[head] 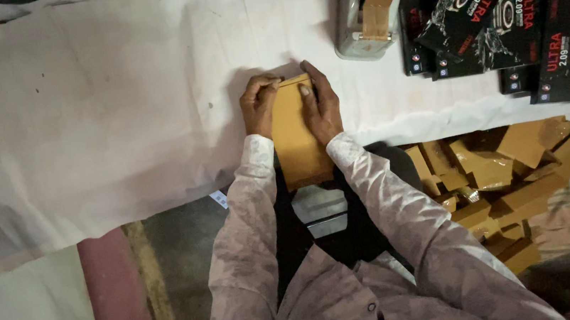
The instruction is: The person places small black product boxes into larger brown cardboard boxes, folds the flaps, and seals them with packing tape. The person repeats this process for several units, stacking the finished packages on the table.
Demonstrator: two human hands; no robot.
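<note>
On white paper-covered table point(78, 98) — both hands' grip, left hand point(259, 106), right hand point(320, 106), grasping flat brown cardboard packet point(294, 137).

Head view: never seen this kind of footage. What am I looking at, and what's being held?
There is no machine here: a camera worn on a person's head looks down at their own two bare hands. The left hand and right hand both press on a brown wrapped packet lying on a white cloth-covered table. Beyond it stands a tape dispenser with brown tape, and to its right black product boxes. Below the table edge lies a pile of brown packets.
</note>
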